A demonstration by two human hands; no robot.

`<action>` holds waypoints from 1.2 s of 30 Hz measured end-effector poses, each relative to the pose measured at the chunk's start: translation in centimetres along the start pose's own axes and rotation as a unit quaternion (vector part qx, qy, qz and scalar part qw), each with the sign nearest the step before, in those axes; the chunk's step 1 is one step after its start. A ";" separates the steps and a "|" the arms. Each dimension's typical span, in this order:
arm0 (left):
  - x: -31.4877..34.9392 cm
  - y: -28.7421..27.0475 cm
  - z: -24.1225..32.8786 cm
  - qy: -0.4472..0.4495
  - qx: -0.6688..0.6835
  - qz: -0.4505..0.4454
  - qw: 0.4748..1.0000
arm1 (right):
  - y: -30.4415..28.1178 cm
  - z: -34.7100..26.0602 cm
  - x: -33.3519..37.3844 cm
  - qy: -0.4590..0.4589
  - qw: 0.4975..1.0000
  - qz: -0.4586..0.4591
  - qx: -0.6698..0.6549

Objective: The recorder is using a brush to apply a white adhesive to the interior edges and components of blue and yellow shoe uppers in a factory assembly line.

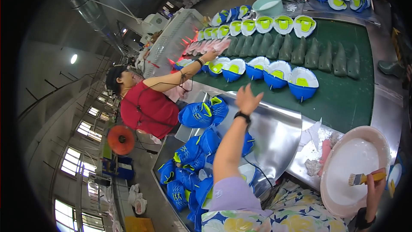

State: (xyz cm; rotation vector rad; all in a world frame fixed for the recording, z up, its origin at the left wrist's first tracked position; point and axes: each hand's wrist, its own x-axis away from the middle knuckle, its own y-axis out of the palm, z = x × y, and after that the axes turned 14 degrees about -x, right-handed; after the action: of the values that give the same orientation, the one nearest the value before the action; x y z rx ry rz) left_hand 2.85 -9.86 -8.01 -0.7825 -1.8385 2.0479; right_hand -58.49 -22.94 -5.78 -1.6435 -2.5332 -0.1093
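I'm seeing glossy bent metal sheet point(279, 133), matt green belt point(343, 99), bristly yellow-handled brush point(365, 178) lying over smooth white-glue basin point(377, 135).

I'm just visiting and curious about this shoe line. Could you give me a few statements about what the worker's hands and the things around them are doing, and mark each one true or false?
1. The right hand holds a brush over the basin of white liquid. True.
2. The left hand grips a blue shoe. False: it is open and empty, raised toward the blue shoe uppers on the green belt.
3. A pile of blue shoes lies at the person's left. True.
4. The co-worker in red is stirring the basin. False: that person reaches toward the belt's far end.
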 end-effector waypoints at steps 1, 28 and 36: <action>1.9 -1.3 -3.5 -0.001 -0.070 -0.119 0.990 | -0.3 0.4 -0.2 0.000 1.000 0.005 -0.004; 19.5 -3.8 0.1 0.220 0.303 -0.319 0.871 | 3.9 -2.3 -1.9 -0.072 0.986 -0.114 0.095; 17.6 -4.7 1.5 0.509 -0.065 -0.181 0.839 | 4.4 -0.6 -0.3 -0.163 0.886 -0.345 0.262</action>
State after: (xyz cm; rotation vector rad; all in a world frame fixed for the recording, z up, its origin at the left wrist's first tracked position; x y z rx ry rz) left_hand -13.01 -0.83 -7.02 -1.1385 -1.3192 0.9232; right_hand -54.28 -21.49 -5.29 -0.5577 -2.8936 0.7783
